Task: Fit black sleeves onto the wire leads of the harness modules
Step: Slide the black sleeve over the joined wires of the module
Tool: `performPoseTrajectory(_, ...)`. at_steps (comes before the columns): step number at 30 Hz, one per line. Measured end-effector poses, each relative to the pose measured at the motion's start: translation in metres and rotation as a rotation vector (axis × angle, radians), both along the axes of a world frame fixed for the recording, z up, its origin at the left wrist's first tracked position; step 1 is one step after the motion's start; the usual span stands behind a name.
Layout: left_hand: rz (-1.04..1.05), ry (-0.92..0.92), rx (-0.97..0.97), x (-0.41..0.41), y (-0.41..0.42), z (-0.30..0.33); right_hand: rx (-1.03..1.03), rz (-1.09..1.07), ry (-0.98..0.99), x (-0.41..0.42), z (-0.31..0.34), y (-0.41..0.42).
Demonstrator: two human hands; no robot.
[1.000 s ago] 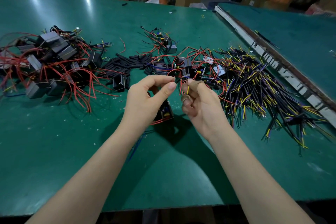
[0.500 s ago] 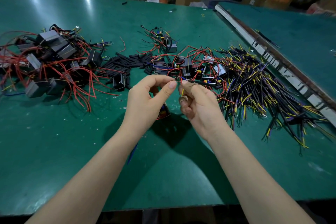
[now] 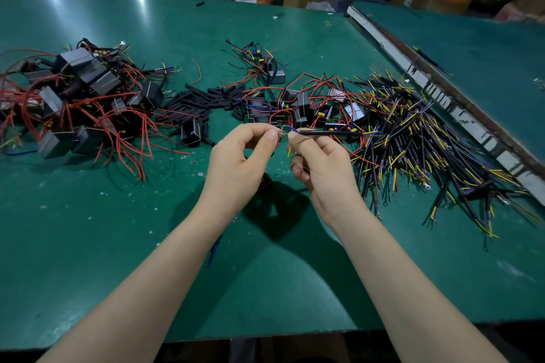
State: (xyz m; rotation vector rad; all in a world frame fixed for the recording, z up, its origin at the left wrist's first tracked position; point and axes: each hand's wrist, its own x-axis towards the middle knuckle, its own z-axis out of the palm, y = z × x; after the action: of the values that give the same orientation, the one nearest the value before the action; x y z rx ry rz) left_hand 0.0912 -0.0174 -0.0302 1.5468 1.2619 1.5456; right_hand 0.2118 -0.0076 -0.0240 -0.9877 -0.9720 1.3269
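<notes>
My left hand (image 3: 240, 162) and my right hand (image 3: 320, 165) meet above the middle of the green table (image 3: 118, 230). My left thumb and forefinger pinch the end of a thin wire lead (image 3: 285, 128). My right hand pinches a black sleeve (image 3: 327, 133) that points right, level with the lead. A dark harness module (image 3: 264, 181) hangs half hidden under my left hand. A short yellow wire (image 3: 290, 151) sticks down beside my right thumb.
Loose black sleeves (image 3: 200, 103) lie in a heap behind my hands. Modules with red leads (image 3: 76, 103) are piled at the left, more modules (image 3: 300, 109) at centre. A spread of sleeved black, yellow and blue wires (image 3: 413, 141) covers the right, beside a table edge strip (image 3: 442, 97).
My hands have risen slightly and the black sleeve now shows stretched out to the right from my right fingers; the lead end is visible between my two hands.
</notes>
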Motion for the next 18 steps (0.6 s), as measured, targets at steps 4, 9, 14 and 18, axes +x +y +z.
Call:
performPoseTrajectory(4, -0.013, -0.026, -0.031, 0.0019, 0.0002, -0.0013, 0.029, -0.015, -0.006, 0.0000, -0.0011, -0.0003)
performPoseTrajectory(9, -0.070, 0.035, -0.100, 0.0021, 0.0004, -0.0034, 0.013, -0.067, -0.027, 0.0006, -0.0015, 0.0000)
performPoseTrajectory(14, 0.031, 0.185, 0.015, -0.0001, -0.0021, -0.0027, -0.001, -0.084, -0.049, 0.0010, -0.0012, -0.0005)
performPoseTrajectory(18, 0.075, 0.181, 0.048, -0.0015, -0.0024, -0.0019, -0.031, -0.094, -0.013, 0.0004, -0.0004, -0.0004)
